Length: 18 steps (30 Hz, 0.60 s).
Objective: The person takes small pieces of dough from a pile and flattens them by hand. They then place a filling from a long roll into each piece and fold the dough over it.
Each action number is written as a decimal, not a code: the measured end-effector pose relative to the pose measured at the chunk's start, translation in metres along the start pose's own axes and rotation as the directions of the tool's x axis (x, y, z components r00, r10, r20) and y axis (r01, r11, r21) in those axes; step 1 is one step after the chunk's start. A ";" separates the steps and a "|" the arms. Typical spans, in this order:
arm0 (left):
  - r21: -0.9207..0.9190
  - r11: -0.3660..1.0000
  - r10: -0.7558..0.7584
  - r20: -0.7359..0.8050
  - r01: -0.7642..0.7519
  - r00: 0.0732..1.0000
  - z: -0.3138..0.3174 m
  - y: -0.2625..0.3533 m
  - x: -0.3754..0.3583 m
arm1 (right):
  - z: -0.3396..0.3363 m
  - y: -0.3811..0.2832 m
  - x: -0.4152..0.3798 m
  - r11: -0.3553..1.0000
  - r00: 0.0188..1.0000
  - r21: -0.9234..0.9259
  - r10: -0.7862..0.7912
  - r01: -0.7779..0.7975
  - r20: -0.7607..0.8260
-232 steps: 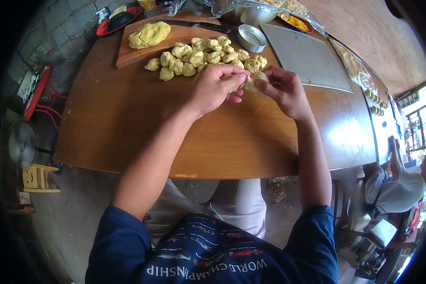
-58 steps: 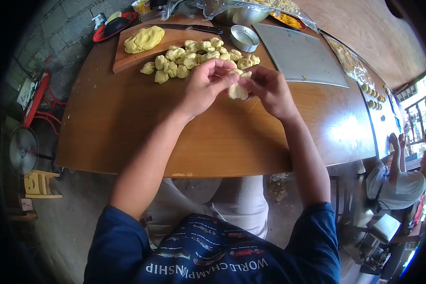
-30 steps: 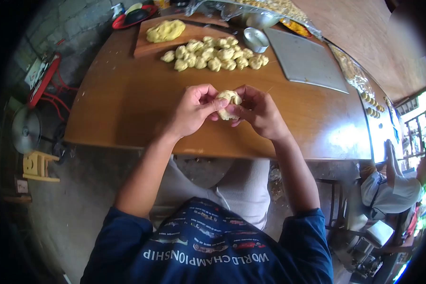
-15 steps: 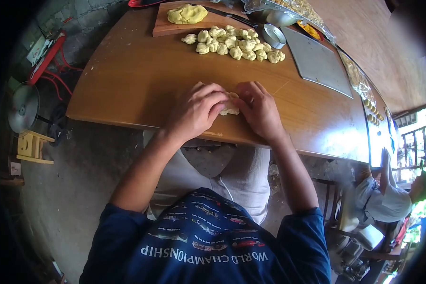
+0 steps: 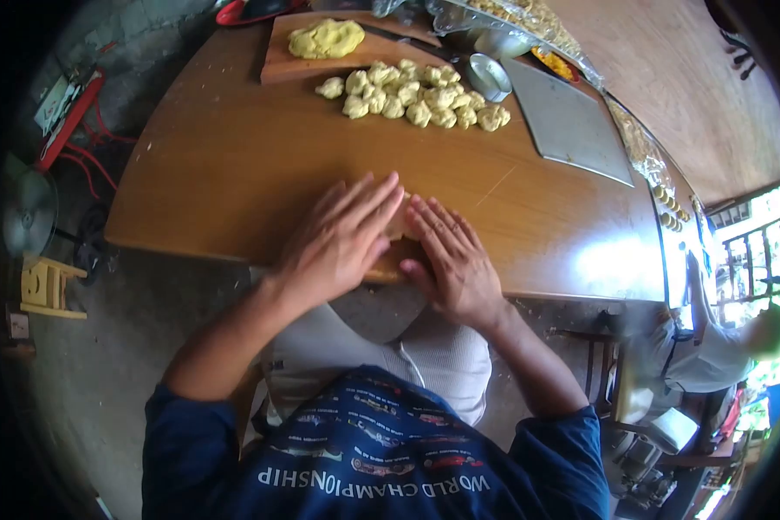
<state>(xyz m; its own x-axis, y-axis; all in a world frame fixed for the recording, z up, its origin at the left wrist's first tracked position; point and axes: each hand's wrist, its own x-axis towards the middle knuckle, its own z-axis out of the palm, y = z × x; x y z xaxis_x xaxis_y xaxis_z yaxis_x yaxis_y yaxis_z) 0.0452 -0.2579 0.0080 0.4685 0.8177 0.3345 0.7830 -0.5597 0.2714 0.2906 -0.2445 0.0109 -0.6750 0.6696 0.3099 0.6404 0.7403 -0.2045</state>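
Observation:
My left hand (image 5: 338, 241) lies over the near part of the wooden table with its fingers stretched out and close together. Beside it, my right hand (image 5: 456, 260) is also flat, fingers extended, tips close to the left hand's. A small pale piece of dough (image 5: 399, 227) shows between the two hands; most of it is hidden under the fingers. Beyond the hands sits a cluster of yellow dough lumps (image 5: 418, 95). Behind them a larger yellow dough mass (image 5: 326, 39) rests on a wooden board (image 5: 288, 68).
A knife (image 5: 407, 41) lies by the board. To the right are a round metal tin (image 5: 489, 78), a flat metal sheet (image 5: 570, 126), a metal bowl (image 5: 500, 42) and plastic bags (image 5: 572, 43). Another person (image 5: 711, 347) sits at the table's right end.
Both hands have gone from curled fingers pinching the pale dough to flat, stretched fingers over it, nearer the table edge. The view has shifted slightly.

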 end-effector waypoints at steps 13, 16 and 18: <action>-0.142 0.988 -0.085 -0.125 0.067 0.989 0.005 0.026 0.001 | -0.007 0.023 -0.010 0.919 0.933 0.349 0.273 -0.182 -0.233; -0.119 0.989 -0.104 -0.160 0.085 0.982 0.006 0.025 0.004 | -0.043 0.110 -0.006 0.951 0.919 0.159 0.297 -0.263 -0.258; -0.094 0.992 -0.102 -0.155 0.088 0.983 0.007 0.028 0.006 | -0.059 0.239 -0.005 0.923 0.861 -0.046 0.336 -0.381 -0.382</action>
<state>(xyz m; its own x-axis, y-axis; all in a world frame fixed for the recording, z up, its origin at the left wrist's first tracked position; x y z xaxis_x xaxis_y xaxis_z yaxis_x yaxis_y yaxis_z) 0.0731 -0.2682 0.0114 0.3173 0.8396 0.4409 0.7792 -0.4958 0.3834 0.4683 -0.0745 0.0151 -0.2257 0.8020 0.5531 0.8654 0.4258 -0.2642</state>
